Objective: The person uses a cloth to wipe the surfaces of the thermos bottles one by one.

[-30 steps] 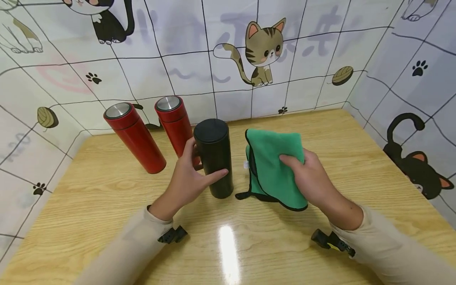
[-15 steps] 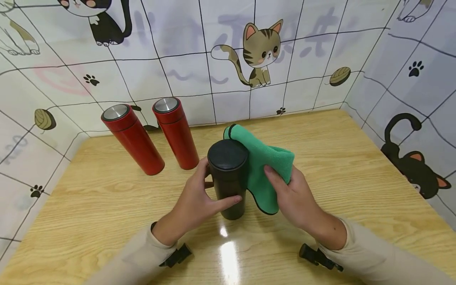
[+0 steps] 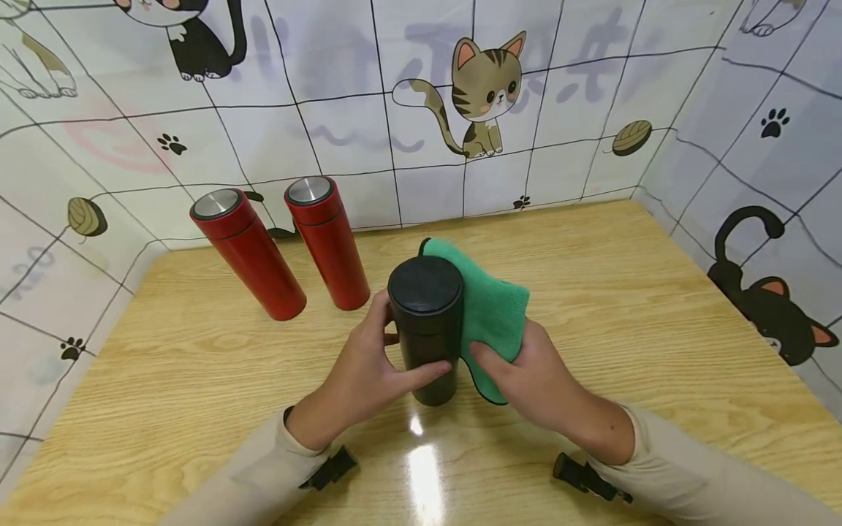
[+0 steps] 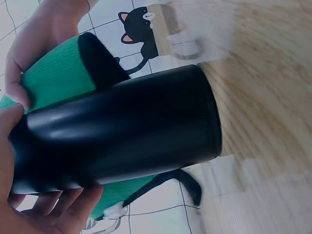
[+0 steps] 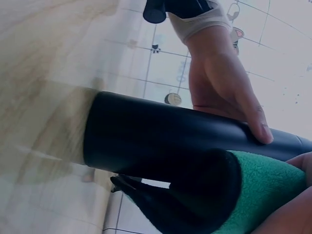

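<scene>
My left hand (image 3: pixel 364 372) grips a black thermos bottle (image 3: pixel 426 343) around its body, the thumb lying across the near side. The bottle is nearly upright; whether its base (image 4: pixel 209 114) touches the table is hard to tell. In my right hand (image 3: pixel 542 380) is a folded green cloth (image 3: pixel 493 314) with black edging and a dark inner side, pinched under the thumb. The cloth lies against the bottle's right side and passes behind it. Its black loop (image 4: pixel 187 183) hangs below the bottle in the left wrist view. Most right-hand fingers are hidden by the cloth.
Two red thermos bottles with steel-topped lids stand at the back left: the outer one (image 3: pixel 253 263) and the inner one (image 3: pixel 332 252). A wooden table (image 3: pixel 164 394) lies below, with a cat-patterned covering (image 3: pixel 349 139) on the walls behind and beside it.
The left hand has brought the black thermos bottle nearer and to the right. The right hand has carried the cloth leftward from clear of the bottle onto its side. The red bottles stay put.
</scene>
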Demonstrator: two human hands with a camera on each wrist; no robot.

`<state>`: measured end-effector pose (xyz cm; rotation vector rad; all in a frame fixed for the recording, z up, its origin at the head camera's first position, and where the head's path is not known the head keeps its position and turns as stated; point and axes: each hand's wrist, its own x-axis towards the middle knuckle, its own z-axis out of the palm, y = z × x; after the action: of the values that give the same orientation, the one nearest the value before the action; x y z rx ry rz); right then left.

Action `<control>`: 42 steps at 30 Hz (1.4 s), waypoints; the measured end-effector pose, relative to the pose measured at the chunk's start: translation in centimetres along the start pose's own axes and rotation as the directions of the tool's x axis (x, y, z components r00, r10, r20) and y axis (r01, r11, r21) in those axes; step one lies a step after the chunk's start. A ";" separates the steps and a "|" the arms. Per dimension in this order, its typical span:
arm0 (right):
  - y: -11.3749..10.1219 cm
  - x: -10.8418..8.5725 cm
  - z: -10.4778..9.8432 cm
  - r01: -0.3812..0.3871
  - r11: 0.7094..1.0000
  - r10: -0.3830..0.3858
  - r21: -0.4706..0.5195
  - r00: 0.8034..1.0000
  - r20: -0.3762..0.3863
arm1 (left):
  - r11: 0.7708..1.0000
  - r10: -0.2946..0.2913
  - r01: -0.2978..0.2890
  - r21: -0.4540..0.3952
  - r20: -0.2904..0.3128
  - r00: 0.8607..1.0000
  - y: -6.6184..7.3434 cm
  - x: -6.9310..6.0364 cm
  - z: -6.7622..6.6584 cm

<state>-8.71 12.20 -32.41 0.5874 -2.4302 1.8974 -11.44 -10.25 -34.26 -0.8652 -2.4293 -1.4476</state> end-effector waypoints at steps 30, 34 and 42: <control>-0.1 -0.5 0.1 0.097 0.995 -0.097 0.014 0.995 -0.006 | 0.999 0.004 -0.006 0.045 0.044 0.999 -0.2 0.0 -0.3; -0.3 -0.8 -0.1 0.125 0.992 -0.124 0.026 0.991 -0.044 | 0.999 0.006 -0.008 0.049 0.056 0.998 -0.1 0.0 -0.3; -0.3 -0.8 -0.1 0.103 0.994 -0.102 0.040 0.995 -0.017 | 0.999 -0.014 0.012 0.037 0.062 0.998 -0.2 0.1 -0.3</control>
<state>-7.86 12.44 -32.31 0.6823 -2.3096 1.9080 -11.67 -10.53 -34.20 -0.9011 -2.5024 -1.3969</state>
